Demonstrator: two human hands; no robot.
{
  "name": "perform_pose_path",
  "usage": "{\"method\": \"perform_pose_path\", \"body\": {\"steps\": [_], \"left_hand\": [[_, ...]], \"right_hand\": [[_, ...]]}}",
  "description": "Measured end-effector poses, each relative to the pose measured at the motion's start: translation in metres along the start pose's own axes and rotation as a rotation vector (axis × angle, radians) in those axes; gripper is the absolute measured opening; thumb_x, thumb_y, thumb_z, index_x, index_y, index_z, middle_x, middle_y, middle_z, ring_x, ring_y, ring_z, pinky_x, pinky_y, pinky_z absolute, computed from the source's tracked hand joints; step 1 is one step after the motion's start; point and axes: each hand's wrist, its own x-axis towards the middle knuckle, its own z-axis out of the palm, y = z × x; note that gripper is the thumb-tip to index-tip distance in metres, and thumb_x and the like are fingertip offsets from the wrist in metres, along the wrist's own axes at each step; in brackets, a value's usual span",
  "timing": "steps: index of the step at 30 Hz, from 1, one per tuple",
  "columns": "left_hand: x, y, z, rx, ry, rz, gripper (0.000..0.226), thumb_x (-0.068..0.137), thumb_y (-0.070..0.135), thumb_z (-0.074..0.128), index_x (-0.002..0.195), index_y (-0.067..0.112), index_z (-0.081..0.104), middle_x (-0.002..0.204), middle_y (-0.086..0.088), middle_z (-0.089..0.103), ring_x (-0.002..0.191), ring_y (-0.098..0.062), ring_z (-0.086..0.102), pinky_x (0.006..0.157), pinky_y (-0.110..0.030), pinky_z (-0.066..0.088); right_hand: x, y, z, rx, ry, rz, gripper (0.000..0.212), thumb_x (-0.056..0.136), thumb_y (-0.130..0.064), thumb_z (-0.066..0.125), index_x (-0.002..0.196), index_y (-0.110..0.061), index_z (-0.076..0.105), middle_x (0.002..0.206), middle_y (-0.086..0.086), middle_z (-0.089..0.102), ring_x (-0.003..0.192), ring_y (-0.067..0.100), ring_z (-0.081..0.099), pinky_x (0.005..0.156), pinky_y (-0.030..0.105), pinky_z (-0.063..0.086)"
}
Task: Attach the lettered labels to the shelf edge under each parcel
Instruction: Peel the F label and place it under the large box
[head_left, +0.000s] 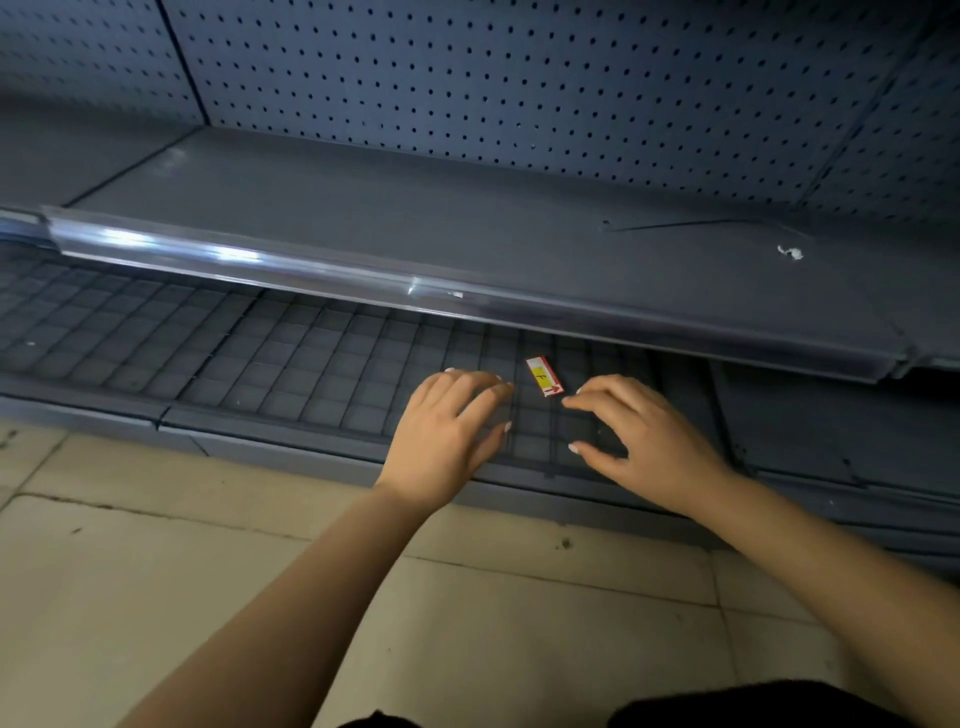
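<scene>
label (543, 376): flat on wire grid shelf (260, 353), yellow patch w/ letter F, red arrow
left hand (452, 426): just left of label, fingers relaxed, empty
right hand (639, 436): just right of label, fingers loose, empty; index tip by its corner, maybe touching
edge strip (260, 260): above label, bare
step: label pickup, not yet gripped
next: pinch thin edge off grid, lift to strip

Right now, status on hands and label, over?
Both open: left hand and right hand either side of the F label. Label lying on wire shelf, not on edge strip. Nothing blocking it.
</scene>
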Motion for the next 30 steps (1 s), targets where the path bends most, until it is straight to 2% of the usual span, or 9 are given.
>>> {"method": "perform_pose_path", "body": {"steps": [7,12,17,21,24,26,30], "left_hand": [[-0.006,-0.028,0.064,0.065,-0.043,0.031,0.035,0.089,0.027,0.064,0.12,0.011,0.063,0.116,-0.008,0.062,0.105,-0.028,0.059,0.097,-0.042,0.044],[-0.003,-0.035,0.101,0.131,-0.061,0.028,0.035,0.088,0.028,0.061,0.117,0.011,0.065,0.114,-0.008,0.064,0.101,-0.03,0.06,0.097,-0.041,0.04],[-0.017,-0.035,0.142,0.177,-0.108,-0.09,0.039,0.089,0.032,0.057,0.121,0.012,0.064,0.116,-0.008,0.063,0.105,-0.028,0.058,0.1,-0.042,0.04],[-0.027,-0.037,0.165,0.167,-0.148,-0.173,0.041,0.089,0.033,0.061,0.124,0.013,0.062,0.12,-0.007,0.063,0.109,-0.03,0.059,0.103,-0.045,0.041],[-0.031,-0.039,0.175,0.165,-0.129,-0.162,0.04,0.09,0.035,0.058,0.124,0.013,0.063,0.121,-0.008,0.063,0.11,-0.029,0.059,0.103,-0.045,0.042],[-0.031,-0.042,0.181,0.175,-0.128,-0.169,0.041,0.091,0.037,0.055,0.123,0.013,0.063,0.12,-0.008,0.063,0.11,-0.029,0.058,0.102,-0.045,0.042],[-0.021,-0.047,0.191,0.136,-0.092,-0.292,0.041,0.09,0.038,0.058,0.122,0.013,0.064,0.117,-0.007,0.064,0.108,-0.029,0.059,0.098,-0.045,0.045]], "right_hand": [[0.012,0.046,0.059,-0.025,-0.083,-0.047,0.048,0.081,-0.026,0.073,0.124,-0.014,0.058,0.122,0.003,0.055,0.108,0.023,0.054,0.088,0.039,0.048],[0.03,0.08,0.096,0.019,-0.155,0.015,0.049,0.087,-0.032,0.066,0.131,-0.018,0.05,0.131,0.001,0.046,0.118,0.021,0.047,0.093,0.04,0.047],[0.035,0.106,0.132,0.02,-0.221,0.01,0.05,0.09,-0.032,0.062,0.134,-0.016,0.047,0.133,0.002,0.043,0.121,0.022,0.044,0.098,0.038,0.043],[0.036,0.128,0.155,0.069,-0.172,0.083,0.047,0.089,-0.032,0.063,0.131,-0.014,0.052,0.127,0.003,0.048,0.115,0.024,0.049,0.093,0.036,0.045],[0.045,0.137,0.17,0.081,-0.118,0.137,0.043,0.088,-0.032,0.065,0.125,-0.013,0.055,0.121,0.005,0.052,0.109,0.025,0.052,0.086,0.036,0.048],[0.052,0.139,0.179,0.083,-0.084,0.16,0.042,0.087,-0.03,0.065,0.123,-0.011,0.056,0.12,0.007,0.052,0.109,0.026,0.053,0.085,0.036,0.048],[0.06,0.144,0.188,0.098,-0.045,0.225,0.044,0.089,-0.03,0.063,0.125,-0.007,0.054,0.122,0.009,0.052,0.11,0.026,0.051,0.086,0.037,0.047]]}}
